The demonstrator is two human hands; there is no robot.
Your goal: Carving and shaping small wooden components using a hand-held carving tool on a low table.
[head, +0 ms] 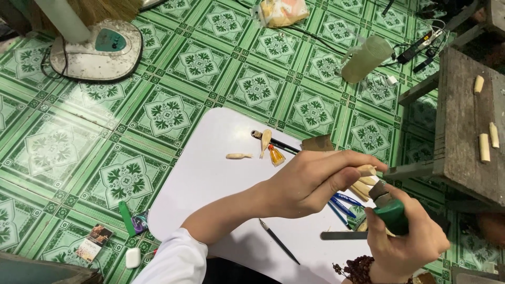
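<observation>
While pinched in left-hand fingers (pixel 336 181), pale carved wood piece (pixel 366 171); right hand (pixel 402 236) gripping green-handled tool (pixel 392 213).

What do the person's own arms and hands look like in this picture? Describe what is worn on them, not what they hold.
Both hands are bare, with no gloves or rings visible. The left hand comes from an arm bare up to a white sleeve near the lower edge. The right hand wears a bracelet of dark reddish-brown beads at the wrist; no sleeve shows on that side.

We sit over a green patterned tile floor (pixel 173 110); white bench (pixel 210 173) low, fan base (pixel 97 50) upper left, weathered wooden stool (pixel 463 126) right.
</observation>
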